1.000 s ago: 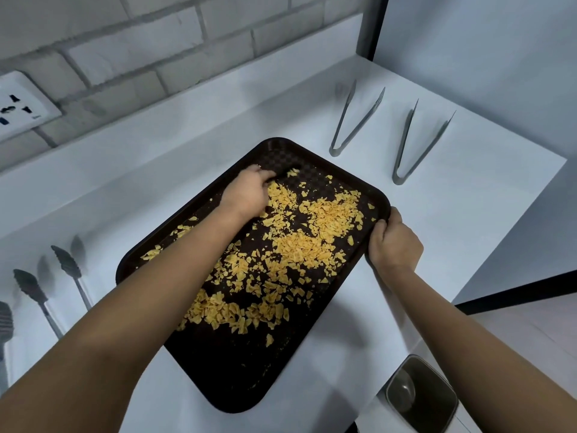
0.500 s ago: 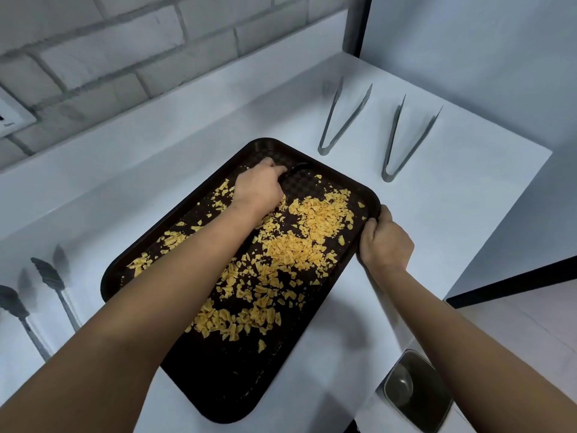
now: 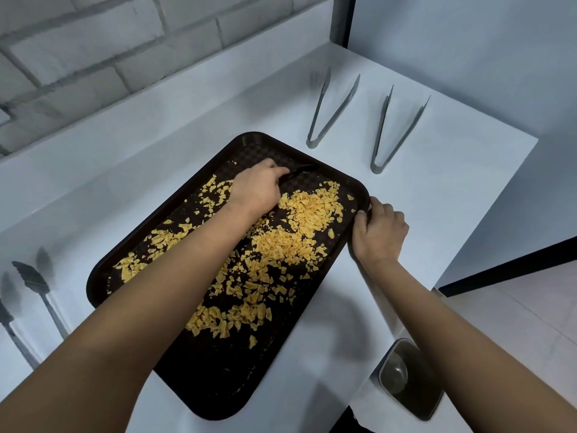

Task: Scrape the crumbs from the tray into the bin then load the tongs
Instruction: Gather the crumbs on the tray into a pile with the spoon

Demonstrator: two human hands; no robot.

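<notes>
Crumbs [image 3: 290, 232], yellow and flaky, lie scattered across a dark brown tray [image 3: 218, 385] that sits at an angle on the white counter [image 3: 452, 189]. They are thickest toward the tray's far right part and thin out toward the near end, which is nearly bare. The left hand [image 3: 256, 187] reaches over the tray's far part with its fingers curled around a thin black scraper [image 3: 298, 170], whose dark end points toward the far right corner just beyond the densest heap. The right hand [image 3: 379, 234] grips the tray's right rim near that corner, fingers bent over the edge. Past the tray's far end, two metal tongs [image 3: 332, 110] and [image 3: 396, 129] lie side by side on the counter, their arms spread in a V, apart from the tray and from each other. At the left edge of the view more utensils with scalloped heads [image 3: 31, 276] rest on the counter. Below the counter's near right corner stands a metal bin [image 3: 409, 379] with its mouth open upward; what it holds cannot be made out.
</notes>
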